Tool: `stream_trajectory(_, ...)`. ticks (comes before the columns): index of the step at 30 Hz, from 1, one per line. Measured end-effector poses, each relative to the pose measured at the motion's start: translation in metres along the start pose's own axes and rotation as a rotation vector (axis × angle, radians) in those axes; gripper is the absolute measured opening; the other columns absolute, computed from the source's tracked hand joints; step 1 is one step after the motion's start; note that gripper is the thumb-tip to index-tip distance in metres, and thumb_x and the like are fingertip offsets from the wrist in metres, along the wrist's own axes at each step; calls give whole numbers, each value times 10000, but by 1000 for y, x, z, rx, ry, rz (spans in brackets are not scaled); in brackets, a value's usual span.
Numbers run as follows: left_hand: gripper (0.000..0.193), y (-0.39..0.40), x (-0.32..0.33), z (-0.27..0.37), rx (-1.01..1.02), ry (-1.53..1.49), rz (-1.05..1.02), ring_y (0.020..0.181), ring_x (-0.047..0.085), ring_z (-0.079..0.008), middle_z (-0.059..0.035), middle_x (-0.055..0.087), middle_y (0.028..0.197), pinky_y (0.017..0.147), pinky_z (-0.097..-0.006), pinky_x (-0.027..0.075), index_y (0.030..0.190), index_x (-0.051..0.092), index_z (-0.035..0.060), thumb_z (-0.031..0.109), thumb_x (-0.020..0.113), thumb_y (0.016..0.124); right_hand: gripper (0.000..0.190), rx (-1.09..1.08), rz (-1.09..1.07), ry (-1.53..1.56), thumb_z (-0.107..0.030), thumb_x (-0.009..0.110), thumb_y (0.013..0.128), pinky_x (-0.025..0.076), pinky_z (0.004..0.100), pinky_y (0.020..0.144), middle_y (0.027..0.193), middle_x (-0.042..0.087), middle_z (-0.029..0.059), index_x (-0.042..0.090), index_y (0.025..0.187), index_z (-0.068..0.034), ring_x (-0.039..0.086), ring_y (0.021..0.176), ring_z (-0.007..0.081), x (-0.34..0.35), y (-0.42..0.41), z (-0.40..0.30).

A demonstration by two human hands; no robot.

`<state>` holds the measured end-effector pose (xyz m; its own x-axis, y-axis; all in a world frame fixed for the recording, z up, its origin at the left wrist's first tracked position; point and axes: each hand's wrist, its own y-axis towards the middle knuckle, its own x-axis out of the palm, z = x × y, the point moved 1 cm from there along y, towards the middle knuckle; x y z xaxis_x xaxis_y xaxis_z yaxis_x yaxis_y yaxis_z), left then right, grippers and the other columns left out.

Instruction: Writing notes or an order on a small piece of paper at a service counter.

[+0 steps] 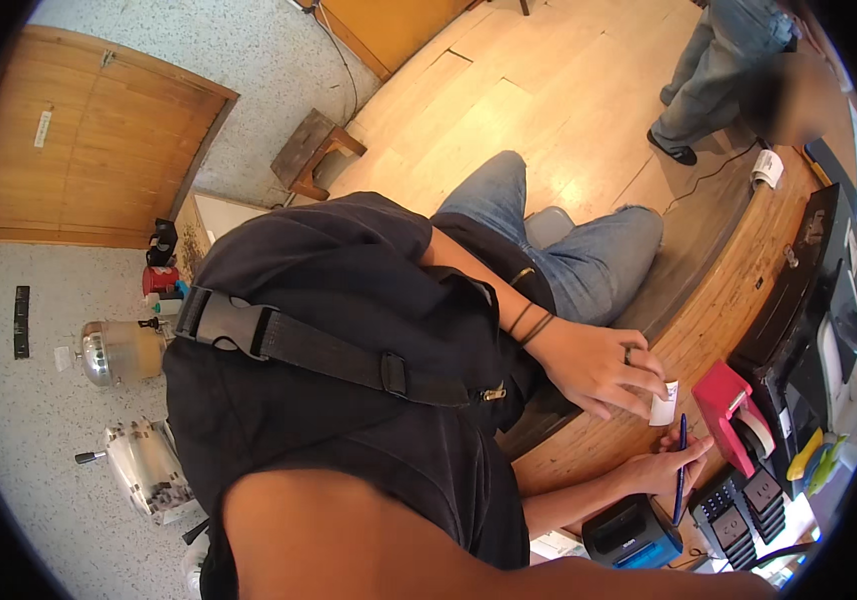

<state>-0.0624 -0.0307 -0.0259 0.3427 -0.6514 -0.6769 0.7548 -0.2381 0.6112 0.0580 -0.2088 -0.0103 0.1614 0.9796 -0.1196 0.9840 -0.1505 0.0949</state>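
My left hand [601, 364], with a ring and dark bands at the wrist, reaches over the wooden desk, fingers loosely bent. Its fingertips touch a small curled slip of white paper [663, 405]. Just below in the picture, my right hand [665, 471] has its fingers closed around a dark blue pen [681, 469]. Part of its forearm is hidden behind black clothing. Very close to the lens, a bare arm [398, 547] crosses the bottom; its hand is out of view, and I cannot tell whose arm it is.
Along the wooden desk [706, 292] stand a red tape dispenser [725, 420], a black-and-blue box [631, 532], a dark keypad device [736, 510] and a paper roll [767, 169]. Another person in jeans [706, 97] is beyond the desk's far end. A wooden stool [308, 154] stands by the wall.
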Motion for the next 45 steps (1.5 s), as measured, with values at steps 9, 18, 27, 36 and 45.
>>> stream_trajectory(9, 558, -1, 9, 12, -157, 119, -55, 1420, 373, -364, -238, 467, 1473, 1033, -588, 341, 1340, 630, 159, 466, 699, 880, 415, -126, -190, -241, -250, 708, 992, 392, 220, 465, 617, 626, 74, 609, 680, 6, 564, 513, 106, -2, -11, 4)
stream_trajectory(18, 514, 7, 8, 17, -179, 156, -64, 1411, 377, -364, -162, 496, 1469, 1028, -559, 374, 1294, 658, 150, 416, 723, 859, 405, -162, -224, -323, -222, 726, 982, 415, 220, 467, 620, 640, 78, 596, 670, 1, 614, 524, 110, 3, -13, -3)
stream_trajectory(27, 510, 5, 7, 17, -184, 156, -52, 1407, 377, -361, -151, 506, 1446, 1022, -584, 391, 1281, 664, 161, 426, 728, 850, 431, -165, -239, -305, -226, 716, 989, 415, 231, 474, 608, 631, 84, 549, 653, -13, 603, 522, 114, 2, -12, 1)
stream_trajectory(36, 515, 3, 7, 15, -186, 144, -55, 1410, 376, -357, -153, 505, 1448, 1019, -586, 393, 1293, 662, 168, 410, 731, 844, 432, -152, -247, -331, -211, 695, 1001, 426, 240, 471, 585, 598, 78, 551, 650, -3, 587, 512, 116, 3, -11, 3)
stream_trajectory(45, 513, 13, -7, 5, -194, -56, -66, 1462, 346, -365, -193, 408, 1552, 1093, -608, 301, 1414, 586, 180, 384, 653, 947, 422, -101, -211, -279, -305, 658, 1024, 343, 234, 432, 577, 577, 27, 603, 710, -29, 521, 479, 94, -9, 0, 0)
